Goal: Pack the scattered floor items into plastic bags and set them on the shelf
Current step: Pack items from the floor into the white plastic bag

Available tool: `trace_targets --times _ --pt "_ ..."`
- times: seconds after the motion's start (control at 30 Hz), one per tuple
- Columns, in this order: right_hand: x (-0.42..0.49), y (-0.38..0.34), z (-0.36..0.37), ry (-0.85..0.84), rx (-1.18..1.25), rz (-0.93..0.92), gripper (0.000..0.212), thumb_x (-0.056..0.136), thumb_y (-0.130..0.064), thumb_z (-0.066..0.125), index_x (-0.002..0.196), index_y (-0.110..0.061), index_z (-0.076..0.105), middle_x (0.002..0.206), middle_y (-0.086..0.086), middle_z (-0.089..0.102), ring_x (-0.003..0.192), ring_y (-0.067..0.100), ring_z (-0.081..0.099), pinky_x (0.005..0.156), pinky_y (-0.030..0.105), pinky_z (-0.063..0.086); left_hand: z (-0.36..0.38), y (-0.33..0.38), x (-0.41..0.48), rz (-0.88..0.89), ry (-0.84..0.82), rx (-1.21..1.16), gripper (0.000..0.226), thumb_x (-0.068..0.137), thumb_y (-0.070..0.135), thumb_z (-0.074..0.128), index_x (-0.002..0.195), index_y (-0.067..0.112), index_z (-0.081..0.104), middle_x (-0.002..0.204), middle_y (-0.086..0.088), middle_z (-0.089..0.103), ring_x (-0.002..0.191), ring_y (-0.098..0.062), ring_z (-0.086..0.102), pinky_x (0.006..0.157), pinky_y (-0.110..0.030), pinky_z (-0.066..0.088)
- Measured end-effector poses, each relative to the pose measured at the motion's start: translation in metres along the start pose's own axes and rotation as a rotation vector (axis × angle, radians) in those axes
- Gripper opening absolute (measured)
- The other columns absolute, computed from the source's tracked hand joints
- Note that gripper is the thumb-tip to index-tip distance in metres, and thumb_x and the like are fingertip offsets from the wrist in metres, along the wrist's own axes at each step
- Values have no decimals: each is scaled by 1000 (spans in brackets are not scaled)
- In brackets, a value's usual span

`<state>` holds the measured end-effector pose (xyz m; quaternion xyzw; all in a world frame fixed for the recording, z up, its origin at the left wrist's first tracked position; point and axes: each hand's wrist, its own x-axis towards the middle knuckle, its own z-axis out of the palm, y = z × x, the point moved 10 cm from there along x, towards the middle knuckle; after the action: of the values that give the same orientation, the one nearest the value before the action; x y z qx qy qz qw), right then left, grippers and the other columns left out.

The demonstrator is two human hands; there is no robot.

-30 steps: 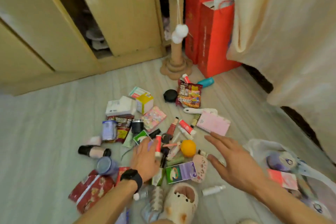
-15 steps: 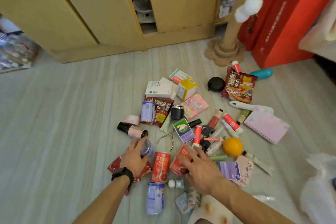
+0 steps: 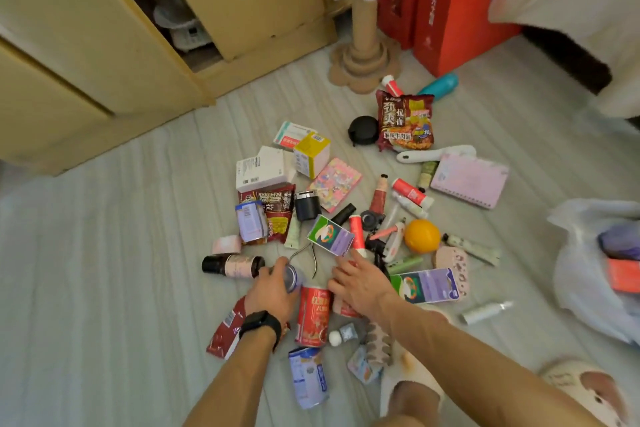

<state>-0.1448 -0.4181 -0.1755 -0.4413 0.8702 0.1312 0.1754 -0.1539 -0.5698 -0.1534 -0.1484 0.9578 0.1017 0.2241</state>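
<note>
Scattered items lie heaped mid-floor (image 3: 104,253), well apart from the plastic bag (image 3: 581,270) toward the floor's right edge. The left hand (image 3: 272,291) is curled round a small blue can (image 3: 293,277). The right hand (image 3: 360,284) lies fingers spread, gripping nothing. A red can (image 3: 313,315) lies on its side between them. Judgement: the cans are rigid, smooth and liable to roll; grasp round mid-body.
</note>
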Motion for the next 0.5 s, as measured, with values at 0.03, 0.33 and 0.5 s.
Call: trace_targets --times 0.03,0.33,0.5 --pt "0 1 -2 18 -16 -8 42 96 -24 53 135 -18 41 142 8 44 138 32 28 117 56 15 -1 4 0 17 -11 36 54 86 45 65 132 34 38 122 -5 55 101 -25 62 80 -37 54" --pt "-7 17 16 -125 -161 30 60 99 -24 49 152 -17 23 160 7 21 149 31 8 118 57 7 -41 25 -25 54 69 -189 63 77 41 75 126 32 37 120 -4 58 103 -22 60 84 -36 53" --pt "-1 18 -1 -50 -143 54 57 92 -21 62 145 -17 42 151 5 32 140 27 24 117 50 20 -88 42 -36 21 126 -391 59 71 43 79 109 23 39 97 5 59 86 -19 62 75 -35 53"
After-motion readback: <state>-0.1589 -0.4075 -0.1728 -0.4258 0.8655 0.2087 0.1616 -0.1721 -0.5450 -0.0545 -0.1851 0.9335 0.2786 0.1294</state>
